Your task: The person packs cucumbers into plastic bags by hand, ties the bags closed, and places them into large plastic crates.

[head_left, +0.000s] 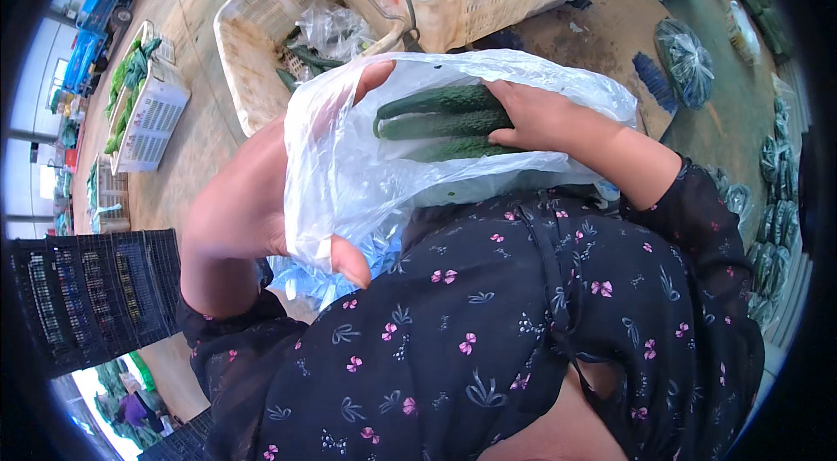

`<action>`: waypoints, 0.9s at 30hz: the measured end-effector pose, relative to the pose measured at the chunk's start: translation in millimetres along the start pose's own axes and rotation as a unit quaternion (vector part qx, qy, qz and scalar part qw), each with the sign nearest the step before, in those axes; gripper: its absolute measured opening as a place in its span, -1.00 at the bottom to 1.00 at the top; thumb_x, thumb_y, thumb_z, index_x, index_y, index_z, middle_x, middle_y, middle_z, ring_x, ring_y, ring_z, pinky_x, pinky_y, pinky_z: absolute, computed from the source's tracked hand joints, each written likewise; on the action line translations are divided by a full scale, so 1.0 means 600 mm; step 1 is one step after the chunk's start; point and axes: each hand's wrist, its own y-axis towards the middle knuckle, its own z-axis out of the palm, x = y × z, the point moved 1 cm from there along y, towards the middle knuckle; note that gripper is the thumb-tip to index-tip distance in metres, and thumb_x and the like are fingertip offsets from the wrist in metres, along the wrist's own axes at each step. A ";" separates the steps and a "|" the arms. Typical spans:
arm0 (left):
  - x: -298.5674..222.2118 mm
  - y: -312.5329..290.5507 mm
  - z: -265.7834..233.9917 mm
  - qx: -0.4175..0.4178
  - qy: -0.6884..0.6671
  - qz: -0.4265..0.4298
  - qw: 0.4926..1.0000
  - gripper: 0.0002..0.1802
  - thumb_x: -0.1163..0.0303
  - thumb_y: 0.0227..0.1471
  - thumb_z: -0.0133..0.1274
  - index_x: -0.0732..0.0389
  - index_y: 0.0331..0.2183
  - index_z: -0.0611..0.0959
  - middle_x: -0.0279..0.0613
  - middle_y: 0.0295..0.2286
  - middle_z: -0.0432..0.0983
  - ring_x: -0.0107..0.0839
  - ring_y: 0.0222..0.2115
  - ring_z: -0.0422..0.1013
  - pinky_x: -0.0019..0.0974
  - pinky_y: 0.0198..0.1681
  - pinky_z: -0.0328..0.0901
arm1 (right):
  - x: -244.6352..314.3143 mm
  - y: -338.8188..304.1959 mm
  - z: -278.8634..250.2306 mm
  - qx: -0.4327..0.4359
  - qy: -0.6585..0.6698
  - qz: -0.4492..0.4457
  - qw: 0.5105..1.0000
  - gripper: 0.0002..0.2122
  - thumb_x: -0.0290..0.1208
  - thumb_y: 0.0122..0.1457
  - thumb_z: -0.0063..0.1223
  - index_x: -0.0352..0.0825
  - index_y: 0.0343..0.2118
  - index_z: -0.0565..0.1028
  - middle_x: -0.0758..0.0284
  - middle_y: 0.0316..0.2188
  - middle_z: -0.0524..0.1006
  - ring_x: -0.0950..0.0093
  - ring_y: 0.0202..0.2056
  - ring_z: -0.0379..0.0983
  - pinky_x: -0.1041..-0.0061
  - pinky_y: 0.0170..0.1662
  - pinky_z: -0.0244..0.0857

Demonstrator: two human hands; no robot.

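Note:
A clear plastic bag (340, 166) is spread in front of my body, its mouth held wide by my left hand (350, 262). The thumb shows at the bag's near edge and a finger at its far edge; plastic covers the rest of that hand. Several dark green cucumbers (440, 123) lie side by side inside the bag. My right hand (534, 117) reaches in from the right, its fingers closed around their right ends. Its fingertips are partly hidden behind the cucumbers.
Beyond the bag, a dirty white crate (248, 34) holds a few cucumbers and crumpled plastic; a larger crate (488, 3) adjoins it. Blue plastic (318, 282) lies under the bag. Bagged cucumbers (684, 62) rest at right, a vegetable crate (155, 117) at left, black crates (96, 295) lower left.

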 end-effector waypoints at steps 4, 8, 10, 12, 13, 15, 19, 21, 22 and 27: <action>-0.003 0.019 -0.003 -0.064 -0.030 0.055 0.996 0.29 -0.12 -0.64 0.31 0.41 0.06 0.13 0.19 0.06 0.04 -0.07 0.11 -0.02 -0.14 0.15 -0.16 | -0.013 0.008 0.011 -0.103 0.006 -0.021 0.994 -0.22 -0.22 -0.10 0.13 -0.35 0.14 -0.05 0.05 0.01 0.20 0.14 -0.02 0.22 0.36 0.01 0.15; -0.035 0.025 -0.026 -0.073 0.074 0.107 0.989 0.31 -0.15 -0.64 0.31 0.40 0.07 0.12 0.18 0.07 0.02 -0.02 0.10 0.00 -0.09 0.13 -0.11 | 0.003 -0.014 -0.032 -0.070 0.053 0.045 0.995 -0.24 -0.20 -0.06 0.09 -0.32 0.15 -0.05 0.06 0.04 0.16 0.15 0.02 0.16 0.36 0.06 0.09; -0.033 0.022 -0.031 -0.075 0.094 0.112 0.986 0.31 -0.15 -0.64 0.32 0.40 0.07 0.11 0.17 0.07 0.02 -0.02 0.10 -0.01 -0.09 0.13 -0.11 | -0.021 -0.036 -0.020 -0.141 -0.027 0.054 0.988 -0.41 -0.23 -0.04 0.05 -0.29 0.06 0.13 0.09 -0.03 0.26 0.14 -0.03 0.21 0.33 0.03 0.11; -0.029 0.016 -0.029 -0.083 0.127 0.103 0.983 0.31 -0.15 -0.63 0.32 0.39 0.07 0.11 0.16 0.07 0.01 -0.02 0.10 -0.02 -0.09 0.13 -0.10 | -0.027 -0.061 -0.024 -0.292 -0.152 0.007 0.944 -0.66 -0.24 -0.05 0.02 -0.26 -0.19 0.44 0.15 -0.18 0.40 0.12 -0.17 0.32 0.32 -0.10 0.19; -0.030 0.009 -0.026 -0.091 0.145 0.092 0.981 0.31 -0.15 -0.62 0.32 0.39 0.08 0.10 0.15 0.07 0.01 -0.02 0.11 -0.02 -0.09 0.13 -0.10 | -0.020 -0.075 -0.036 -0.290 -0.152 0.003 0.945 -0.66 -0.24 -0.05 0.02 -0.26 -0.19 0.44 0.15 -0.18 0.40 0.12 -0.17 0.32 0.32 -0.10 0.19; -0.031 0.002 -0.021 -0.103 0.164 0.077 0.978 0.31 -0.15 -0.62 0.33 0.38 0.08 0.10 0.14 0.08 0.01 -0.02 0.11 -0.02 -0.09 0.13 -0.10 | -0.003 -0.104 -0.062 -0.250 -0.009 -0.054 0.967 -0.65 -0.22 -0.09 0.04 -0.24 -0.21 0.43 0.16 -0.24 0.42 0.15 -0.18 0.32 0.32 -0.13 0.22; 0.023 0.005 0.005 -0.069 0.231 0.034 0.970 0.36 -0.10 -0.69 0.37 0.35 0.09 0.07 0.03 0.10 -0.02 -0.12 0.13 -0.06 -0.13 0.14 -0.11 | -0.002 -0.095 -0.062 -0.156 -0.033 0.027 0.987 -0.58 -0.24 -0.13 0.04 -0.33 -0.17 0.39 0.09 -0.21 0.39 0.15 -0.15 0.30 0.32 -0.10 0.21; 0.042 0.005 0.001 -0.066 0.144 0.009 0.987 0.39 -0.09 -0.74 0.38 0.34 0.10 0.06 0.02 0.11 -0.04 -0.17 0.14 -0.07 -0.15 0.14 -0.12 | -0.007 -0.092 -0.064 -0.187 -0.061 0.015 0.980 -0.53 -0.25 -0.15 0.05 -0.37 -0.14 0.36 0.05 -0.20 0.38 0.14 -0.14 0.29 0.32 -0.07 0.19; 0.048 0.006 -0.002 -0.081 0.083 0.005 0.993 0.41 -0.10 -0.76 0.37 0.34 0.11 0.04 0.03 0.12 -0.07 -0.18 0.15 -0.08 -0.14 0.15 -0.14 | -0.010 -0.086 -0.077 -0.187 -0.034 0.010 0.982 -0.48 -0.16 -0.11 0.01 -0.40 -0.10 0.33 0.03 -0.12 0.33 0.14 -0.07 0.24 0.33 -0.01 0.12; 0.048 0.027 -0.009 -0.060 0.079 0.028 0.995 0.42 -0.08 -0.76 0.37 0.32 0.12 0.01 0.02 0.13 -0.09 -0.19 0.16 -0.12 -0.09 0.14 -0.13 | 0.014 -0.093 -0.139 -0.086 0.117 0.138 0.980 -0.45 -0.22 -0.16 0.07 -0.42 -0.08 0.31 0.01 -0.13 0.35 0.16 -0.07 0.25 0.34 -0.01 0.14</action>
